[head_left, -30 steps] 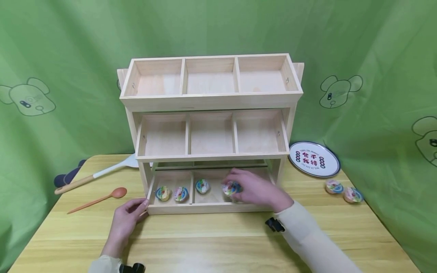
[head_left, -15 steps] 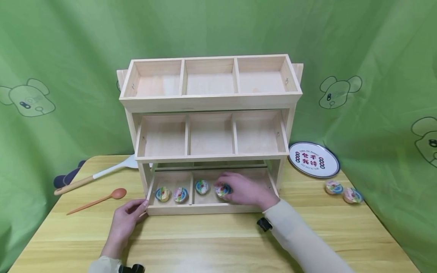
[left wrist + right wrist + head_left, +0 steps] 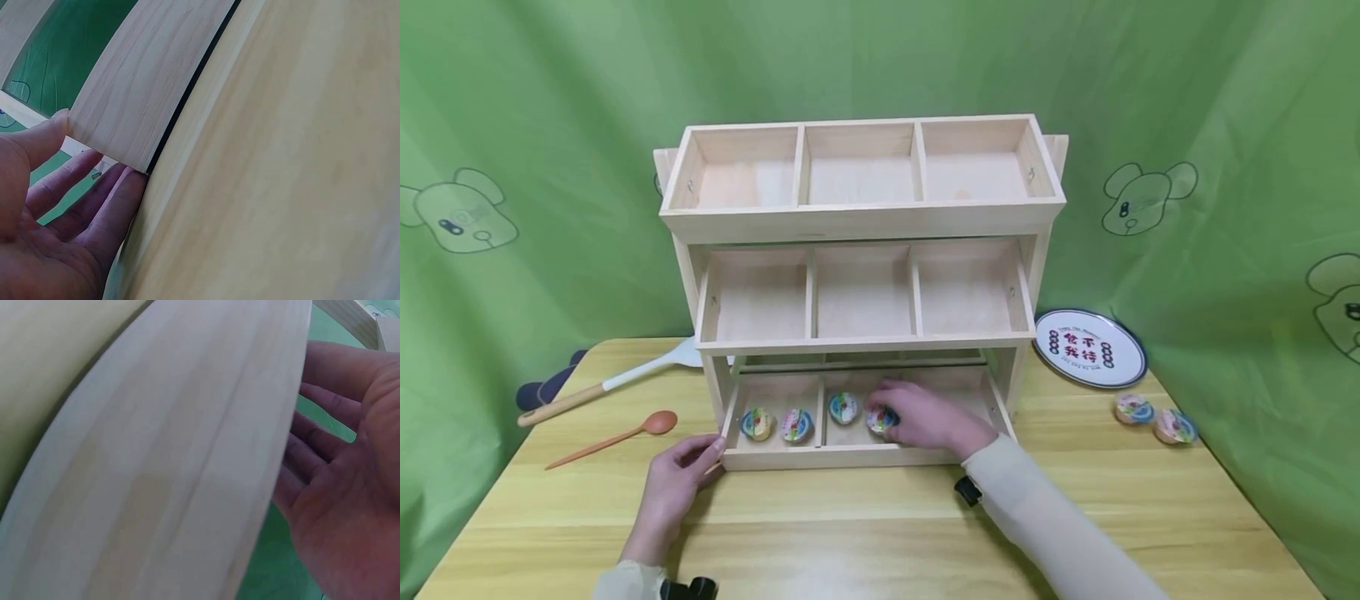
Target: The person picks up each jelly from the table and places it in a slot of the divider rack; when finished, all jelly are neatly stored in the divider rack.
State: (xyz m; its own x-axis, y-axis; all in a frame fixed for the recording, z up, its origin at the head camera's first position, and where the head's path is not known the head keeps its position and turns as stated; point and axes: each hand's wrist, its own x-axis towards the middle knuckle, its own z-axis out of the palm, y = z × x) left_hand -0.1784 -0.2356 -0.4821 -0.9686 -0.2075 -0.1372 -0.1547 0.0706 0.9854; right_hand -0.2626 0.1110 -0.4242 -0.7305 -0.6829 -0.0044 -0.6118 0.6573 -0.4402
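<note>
My right hand point(image 3: 921, 414) pinches a small jelly cup point(image 3: 880, 419) inside the pulled-out bottom drawer point(image 3: 850, 458) of a pale wooden shelf unit. Just left of it another jelly cup point(image 3: 843, 408) lies beyond the divider. Two more, a yellowish jelly cup point(image 3: 757, 424) and a pinkish jelly cup point(image 3: 796, 426), sit in the left compartment. My left hand point(image 3: 672, 483) holds the drawer's front left corner, thumb at the top edge and fingers at the side. In the right wrist view, the drawer front point(image 3: 169, 462) hides my right fingertips and the cup.
Above are the middle tray point(image 3: 865, 342) and top tray point(image 3: 865, 221), three compartments each. Two jelly cups, a near-edge cup point(image 3: 1175, 427) and its neighbour point(image 3: 1133, 409), lie right, before an oval plate point(image 3: 1090, 348). A spatula point(image 3: 610, 385) and an orange spoon point(image 3: 625, 435) lie left.
My right hand has moved left inside the bottom drawer with the jelly cup, bringing it closer to the cup beside the divider. My left hand has stayed at the drawer corner.
</note>
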